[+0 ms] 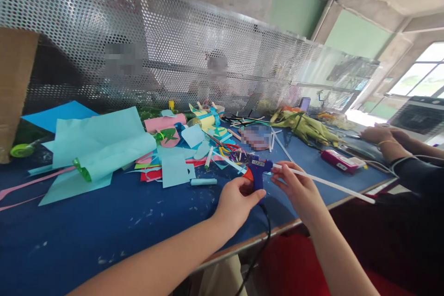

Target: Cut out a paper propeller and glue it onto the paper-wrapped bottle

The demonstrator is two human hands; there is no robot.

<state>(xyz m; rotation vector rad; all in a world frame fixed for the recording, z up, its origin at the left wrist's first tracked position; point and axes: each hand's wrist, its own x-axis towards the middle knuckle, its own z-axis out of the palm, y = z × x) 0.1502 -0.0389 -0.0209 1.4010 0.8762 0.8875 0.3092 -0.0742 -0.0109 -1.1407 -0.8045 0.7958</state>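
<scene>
Feeding looked barely begun: near the front edge of the surface [104, 222], left fingers [256, 197] clamped the glue gun [258, 172]; right fingers [287, 175] pinched the glue stick [333, 182], mostly outside.

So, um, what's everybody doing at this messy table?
A person's left hand holds a blue glue gun above the blue table. Their right hand pinches a long white glue stick, one end at the gun's back. Light blue paper lies to the left, and another person's hands show at the right.
</scene>
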